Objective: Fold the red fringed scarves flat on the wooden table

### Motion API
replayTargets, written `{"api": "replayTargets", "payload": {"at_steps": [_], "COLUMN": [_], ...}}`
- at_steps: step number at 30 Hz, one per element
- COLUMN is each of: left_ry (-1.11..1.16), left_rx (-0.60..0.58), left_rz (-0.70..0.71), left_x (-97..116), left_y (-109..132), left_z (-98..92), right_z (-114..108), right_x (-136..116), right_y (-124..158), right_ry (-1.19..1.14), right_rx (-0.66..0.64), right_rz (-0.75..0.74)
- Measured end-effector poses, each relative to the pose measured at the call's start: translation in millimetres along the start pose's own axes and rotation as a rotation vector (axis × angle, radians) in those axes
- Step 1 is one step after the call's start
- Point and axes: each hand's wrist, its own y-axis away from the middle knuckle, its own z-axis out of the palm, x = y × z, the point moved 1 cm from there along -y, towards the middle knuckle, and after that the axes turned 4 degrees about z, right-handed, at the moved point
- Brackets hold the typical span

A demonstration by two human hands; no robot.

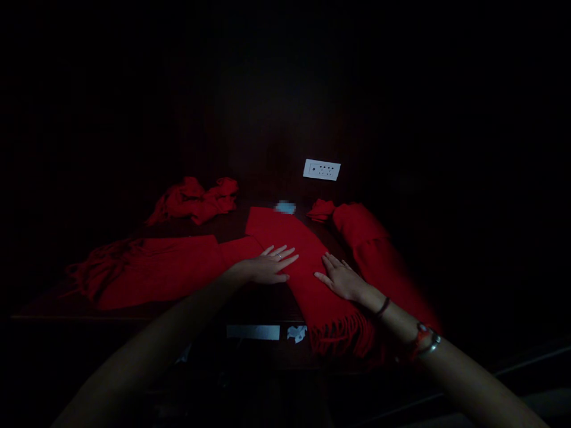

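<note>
A red fringed scarf lies folded lengthwise across a dark table, its fringe hanging over the near edge. My left hand rests flat on the scarf's left side, fingers stretched out and apart. My right hand lies flat on the scarf's right side, fingers spread, with bracelets on the wrist. Neither hand grips anything.
Another red scarf lies spread at the left, a crumpled one behind it, and one more at the right. A white wall socket sits behind the table. The room is very dark.
</note>
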Motion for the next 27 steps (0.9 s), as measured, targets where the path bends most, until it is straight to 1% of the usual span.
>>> {"api": "replayTargets", "payload": {"at_steps": [2,3,4,5,6,7,8,9,11,14,16,18,20,21,22,24,27], "left_ry": [-0.001,-0.001,-0.001,0.000,0.000,0.000,0.000,-0.001,-0.001,0.000,0.002,0.002,-0.001,-0.004,-0.007,-0.008,0.001], "left_rx": [-0.003,-0.005,-0.007,-0.009,-0.009,-0.011,-0.012,-0.012,-0.004,0.010,0.012,0.017,0.016,0.013,0.011,0.008,-0.002], "left_rz": [0.000,0.001,0.001,-0.001,-0.003,-0.005,-0.005,-0.004,0.003,0.003,0.000,-0.001,0.002,0.000,0.000,0.001,0.000], "left_x": [-0.1,-0.1,0.0,0.1,0.2,0.3,0.5,0.7,0.9,0.6,0.0,-0.4,-0.2,0.0,0.4,1.3,2.5], "left_y": [-0.6,-0.7,-0.6,-0.4,0.1,0.7,1.4,2.1,3.1,3.0,2.4,2.0,2.2,2.5,2.9,3.4,3.4], "left_z": [-0.1,-0.2,-0.4,-0.6,-0.9,-1.1,-1.3,-1.3,-1.1,0.1,1.0,1.3,0.8,0.3,-0.3,-1.5,-2.8], "right_z": [-4.2,-7.5,-10.7,-13.0,-14.2,-13.9,-12.5,-10.3,-5.1,-2.6,-6.8,-13.7,-18.6,-19.3,-18.7,-14.2,-5.7], "right_x": [-2.9,-6.9,-11.9,-17.1,-21.4,-23.7,-23.3,-20.2,-7.3,11.7,12.3,0.5,-17.0,-24.5,-29.6,-30.4,-13.4], "right_y": [6.4,10.2,13.8,16.8,19.0,20.1,20.3,19.6,17.1,15.9,18.1,21.3,23.2,23.0,21.7,16.3,6.8], "right_ry": [0.004,0.001,-0.007,-0.020,-0.038,-0.057,-0.073,-0.085,-0.090,-0.076,-0.066,-0.062,-0.077,-0.089,-0.098,-0.102,-0.082], "right_rx": [0.071,0.107,0.124,0.109,0.064,-0.002,-0.069,-0.118,-0.165,-0.193,-0.177,-0.091,-0.014,-0.009,-0.029,-0.105,-0.179], "right_rz": [0.019,-0.012,-0.077,-0.165,-0.254,-0.322,-0.351,-0.338,-0.231,-0.077,-0.021,-0.040,-0.139,-0.194,-0.230,-0.230,-0.122]}}
